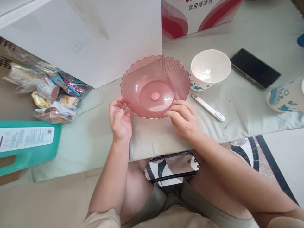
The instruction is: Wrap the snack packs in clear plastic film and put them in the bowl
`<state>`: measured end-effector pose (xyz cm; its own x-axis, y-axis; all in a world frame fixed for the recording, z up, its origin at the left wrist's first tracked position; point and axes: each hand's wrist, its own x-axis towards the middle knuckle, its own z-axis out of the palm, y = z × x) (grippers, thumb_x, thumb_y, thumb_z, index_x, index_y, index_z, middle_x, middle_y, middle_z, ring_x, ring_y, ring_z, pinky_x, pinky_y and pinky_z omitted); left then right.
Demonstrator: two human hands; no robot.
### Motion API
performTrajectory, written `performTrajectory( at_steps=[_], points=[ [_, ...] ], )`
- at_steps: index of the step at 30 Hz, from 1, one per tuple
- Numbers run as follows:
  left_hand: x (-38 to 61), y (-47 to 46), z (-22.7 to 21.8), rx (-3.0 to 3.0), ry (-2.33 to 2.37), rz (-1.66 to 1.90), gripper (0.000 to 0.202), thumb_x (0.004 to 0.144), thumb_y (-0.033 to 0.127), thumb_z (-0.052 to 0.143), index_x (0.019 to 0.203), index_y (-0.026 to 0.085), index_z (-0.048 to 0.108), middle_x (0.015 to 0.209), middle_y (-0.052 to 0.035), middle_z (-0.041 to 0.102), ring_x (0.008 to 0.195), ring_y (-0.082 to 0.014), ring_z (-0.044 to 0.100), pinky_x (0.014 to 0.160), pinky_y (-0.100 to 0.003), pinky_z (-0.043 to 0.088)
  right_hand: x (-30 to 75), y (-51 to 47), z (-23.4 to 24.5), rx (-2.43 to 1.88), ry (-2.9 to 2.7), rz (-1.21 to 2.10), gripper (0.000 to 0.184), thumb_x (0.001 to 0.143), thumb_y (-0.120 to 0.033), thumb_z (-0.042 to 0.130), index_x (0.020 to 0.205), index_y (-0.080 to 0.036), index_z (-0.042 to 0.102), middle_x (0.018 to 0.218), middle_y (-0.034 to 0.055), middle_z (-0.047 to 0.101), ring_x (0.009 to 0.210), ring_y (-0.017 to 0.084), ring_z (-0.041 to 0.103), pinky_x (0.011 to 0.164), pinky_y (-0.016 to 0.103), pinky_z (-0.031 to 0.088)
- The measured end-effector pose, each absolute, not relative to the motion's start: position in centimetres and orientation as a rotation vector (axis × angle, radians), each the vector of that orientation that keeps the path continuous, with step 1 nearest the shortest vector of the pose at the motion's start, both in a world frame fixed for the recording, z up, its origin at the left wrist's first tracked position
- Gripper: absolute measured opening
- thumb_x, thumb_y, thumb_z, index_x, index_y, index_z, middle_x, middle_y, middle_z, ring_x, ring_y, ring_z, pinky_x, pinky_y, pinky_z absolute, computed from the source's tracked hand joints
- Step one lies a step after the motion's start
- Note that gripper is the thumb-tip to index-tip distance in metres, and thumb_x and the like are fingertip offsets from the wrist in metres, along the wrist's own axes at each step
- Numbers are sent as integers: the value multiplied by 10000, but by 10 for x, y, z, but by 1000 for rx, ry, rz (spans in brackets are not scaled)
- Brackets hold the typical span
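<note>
Both hands grip a pink ribbed bowl (155, 85) by its near rim, the left hand (120, 122) pinching the left side and the right hand (184, 120) the right. The bowl sits over the cloth-covered bench (237, 104), in front of a white box (95, 34). A paper cup (210, 69) stands just to its right.

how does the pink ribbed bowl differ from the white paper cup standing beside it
The translucent pink ribbed plastic bowl is wide and shallow with a scalloped rim; the white paper cup with blue print is narrower and deeper with a smooth rim. The bowl is see-through, the cup opaque. The left hand and right hand grip the bowl's near rim; the cup stands untouched. Both face open side up.
</note>
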<state>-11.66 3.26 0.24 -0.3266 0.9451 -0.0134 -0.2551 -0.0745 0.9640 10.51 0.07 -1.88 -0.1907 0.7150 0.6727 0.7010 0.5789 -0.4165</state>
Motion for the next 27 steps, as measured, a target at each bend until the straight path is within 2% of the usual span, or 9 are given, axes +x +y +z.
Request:
performTrajectory(
  at_steps=[4, 7, 10, 16, 19, 22, 25, 27],
  points=[
    [-114, 30, -1, 835, 1224, 1566, 401, 745, 486, 787, 1056, 257, 682, 1228, -85, 671, 1222, -271, 644, 885, -325, 559, 102, -9, -8, -1231, -1834, -56, 498, 907, 6, 509, 1206, -376, 627, 1187, 56, 718, 1236, 272, 653, 961, 477, 505],
    [-116, 26, -8, 806, 1233, 1569, 346, 752, 483, 765, 1009, 258, 708, 1210, -96, 693, 1232, -273, 643, 910, -337, 562, 97, -23, 2, -1134, -1849, 57, 457, 855, -5, 583, 1192, -313, 601, 1108, 101, 676, 1101, 285, 659, 899, 482, 531],
    [-122, 26, -14, 775, 1269, 1565, 359, 748, 509, 755, 1000, 254, 741, 1234, -115, 707, 1266, -287, 633, 939, -352, 560, 88, -35, 5, -989, -1928, 180, 430, 827, 6, 592, 1156, -271, 582, 1013, 96, 644, 966, 263, 646, 824, 459, 553],
    [-162, 34, -7, 609, 1383, 1723, 328, 777, 448, 714, 1021, 228, 720, 1262, -124, 697, 1272, -276, 643, 1023, -375, 529, 53, -39, 7, -906, -1994, 351, 415, 855, -24, 568, 1184, -277, 554, 1006, 92, 624, 940, 270, 654, 771, 441, 582],
    [-194, 36, 3, 445, 1521, 1879, 286, 846, 399, 577, 1042, 213, 668, 1234, -107, 677, 1275, -238, 631, 1113, -370, 468, 7, -20, 12, -926, -2022, 518, 340, 891, -89, 543, 1189, -252, 556, 1050, 104, 644, 977, 261, 665, 831, 435, 595],
    [-223, 36, 13, 255, 1710, 2061, 295, 911, 378, 440, 1100, 224, 605, 1321, -76, 618, 1359, -196, 563, 1214, -367, 362, -66, 23, 16, -878, -2071, 806, 319, 899, -172, 516, 1212, -214, 562, 1160, 125, 681, 1124, 266, 647, 952, 440, 584],
    [-245, 33, 19, 99, 1754, 2171, 340, 920, 395, 402, 1184, 240, 550, 1470, -62, 521, 1445, -174, 473, 1264, -376, 283, -147, 73, 16, -921, -2084, 1092, 461, 864, -223, 565, 1319, -167, 519, 1345, 151, 651, 1310, 285, 571, 1118, 459, 511],
    [-255, 32, 21, 24, 1683, 2197, 379, 914, 405, 403, 1234, 237, 520, 1520, -73, 480, 1460, -170, 457, 1271, -376, 275, -193, 96, 14, -951, -2086, 1186, 563, 871, -271, 616, 1410, -194, 473, 1438, 135, 606, 1379, 296, 523, 1174, 471, 466]
  ],
)
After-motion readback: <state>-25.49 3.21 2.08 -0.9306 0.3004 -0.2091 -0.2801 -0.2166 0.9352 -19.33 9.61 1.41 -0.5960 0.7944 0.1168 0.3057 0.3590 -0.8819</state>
